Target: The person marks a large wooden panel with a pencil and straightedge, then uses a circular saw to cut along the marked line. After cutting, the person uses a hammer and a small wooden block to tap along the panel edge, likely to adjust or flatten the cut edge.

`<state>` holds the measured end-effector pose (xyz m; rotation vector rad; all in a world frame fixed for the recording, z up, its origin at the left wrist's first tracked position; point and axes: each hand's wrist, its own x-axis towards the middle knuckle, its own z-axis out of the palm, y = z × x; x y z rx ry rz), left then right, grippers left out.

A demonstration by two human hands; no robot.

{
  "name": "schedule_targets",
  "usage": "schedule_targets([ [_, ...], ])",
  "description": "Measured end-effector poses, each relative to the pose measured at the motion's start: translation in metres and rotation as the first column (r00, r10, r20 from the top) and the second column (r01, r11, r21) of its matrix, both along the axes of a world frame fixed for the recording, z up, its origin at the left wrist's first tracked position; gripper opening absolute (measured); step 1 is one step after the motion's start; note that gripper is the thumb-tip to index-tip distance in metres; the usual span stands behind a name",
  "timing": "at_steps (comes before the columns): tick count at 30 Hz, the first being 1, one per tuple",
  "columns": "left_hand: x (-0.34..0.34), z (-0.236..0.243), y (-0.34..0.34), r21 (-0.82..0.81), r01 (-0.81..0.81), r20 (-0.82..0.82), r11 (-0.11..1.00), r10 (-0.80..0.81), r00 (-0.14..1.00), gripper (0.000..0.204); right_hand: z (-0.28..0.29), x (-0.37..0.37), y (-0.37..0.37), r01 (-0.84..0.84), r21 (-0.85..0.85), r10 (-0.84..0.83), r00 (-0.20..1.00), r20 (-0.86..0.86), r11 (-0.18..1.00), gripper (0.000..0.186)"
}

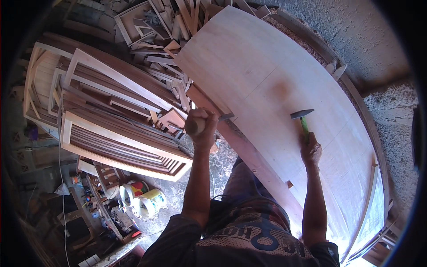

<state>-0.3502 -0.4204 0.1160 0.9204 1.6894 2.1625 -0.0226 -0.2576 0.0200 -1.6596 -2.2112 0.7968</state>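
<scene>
My left hand is closed round the round wooden handle of a chisel. The chisel's flat metal blade points right, by the near edge of a large pale wooden panel. My right hand grips a hammer by its green handle. The metal hammer head is over the panel's surface, well to the right of the chisel. A small notch shows in the reddish wooden edge on my side of the panel.
Stacked wooden frames stand at the left, with a heap of offcuts behind them. Two buckets sit on the floor at the lower left. A loose wooden strip lies along the panel's right end. A rough wall rises beyond the panel.
</scene>
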Motion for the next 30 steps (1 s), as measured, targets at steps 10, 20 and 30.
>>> schedule_targets([
  [10, 0.023, -0.003, 0.002, 0.008, -0.135, -0.16, 0.991, 0.134, 0.978, 0.029, -0.005, 0.002, -0.001, -0.001, 0.001, 0.001, 1.0, -0.003, 1.0, 0.021],
  [20, 0.03, -0.004, 0.002, 0.014, -0.169, -0.223, 0.986, 0.168, 0.96, 0.029, 0.0, 0.001, -0.001, -0.005, 0.002, 0.005, 1.0, -0.007, 1.0, 0.019],
  [30, 0.001, 0.003, 0.019, -0.007, -0.266, -0.031, 0.964, 0.265, 0.964, 0.022, -0.004, 0.001, 0.0, -0.003, -0.009, 0.004, 1.0, 0.004, 1.0, 0.019],
])
